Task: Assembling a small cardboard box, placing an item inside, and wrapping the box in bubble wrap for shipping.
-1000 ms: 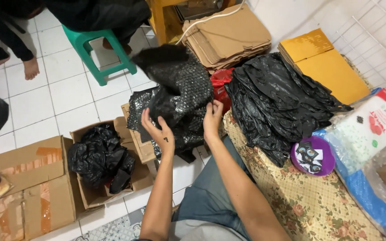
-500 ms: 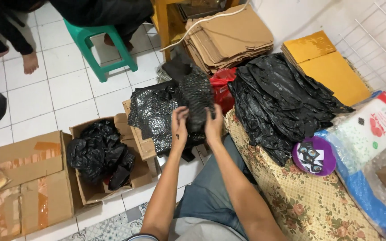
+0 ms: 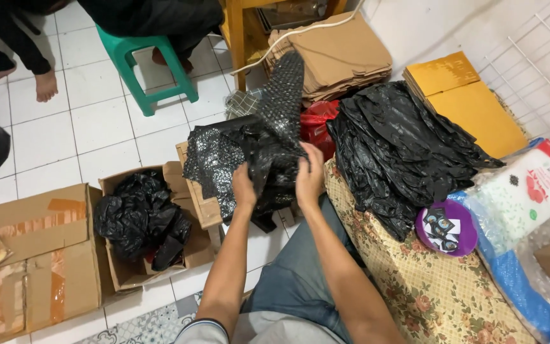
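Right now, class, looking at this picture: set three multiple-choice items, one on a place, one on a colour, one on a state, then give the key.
1. Where is the stool?
A. on the tiled floor
B. on the floral cloth
C. inside a box

2. What colour is the round dish?
A. green
B. purple
C. yellow

3. How are the hands?
A. both empty
B. one resting on a knee
C. both gripping black bubble wrap

Key: 1 A, its legs stand on white tiles. 2 B, it is purple. 3 C, the left hand and right hand clutch the bubble wrap.
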